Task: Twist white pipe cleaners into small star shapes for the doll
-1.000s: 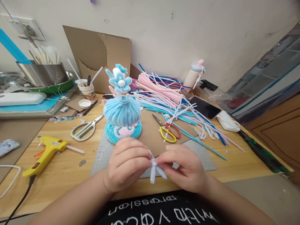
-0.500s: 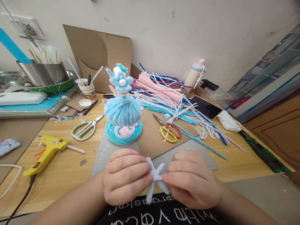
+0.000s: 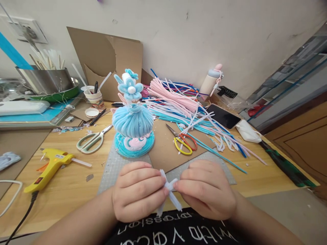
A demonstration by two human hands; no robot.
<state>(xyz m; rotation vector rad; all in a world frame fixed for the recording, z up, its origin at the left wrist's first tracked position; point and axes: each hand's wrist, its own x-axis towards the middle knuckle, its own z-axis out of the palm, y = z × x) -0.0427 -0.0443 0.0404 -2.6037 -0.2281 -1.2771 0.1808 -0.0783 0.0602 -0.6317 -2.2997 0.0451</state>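
Note:
Between my two hands is a small pale lilac pipe cleaner piece [image 3: 174, 200] with several short arms spreading from its middle. My left hand [image 3: 141, 192] is closed, pinching its left side between thumb and fingers. From the other side, my right hand [image 3: 208, 190] pinches one arm near the centre with thumb and forefinger. Just beyond my hands stands a light blue pipe cleaner figure [image 3: 133, 119], with flowers on top and a pleated skirt-like body, on a round turquoise base [image 3: 121, 149]. Both hands hover over the near edge of the grey cutting mat [image 3: 111, 173].
A yellow glue gun [image 3: 51, 166] and white-handled scissors [image 3: 92, 142] lie left. Yellow-and-red scissors [image 3: 184, 143] rest on cardboard [image 3: 163, 160]. Behind is a pile of pipe cleaners [image 3: 176, 95], with a phone [image 3: 223, 115] and a bottle [image 3: 211, 81] to the right.
My right fingers have shifted slightly up and left, and the arm they pinch now angles upward. The left hand still grips the piece, covering more of its lower arm. The view has moved slightly.

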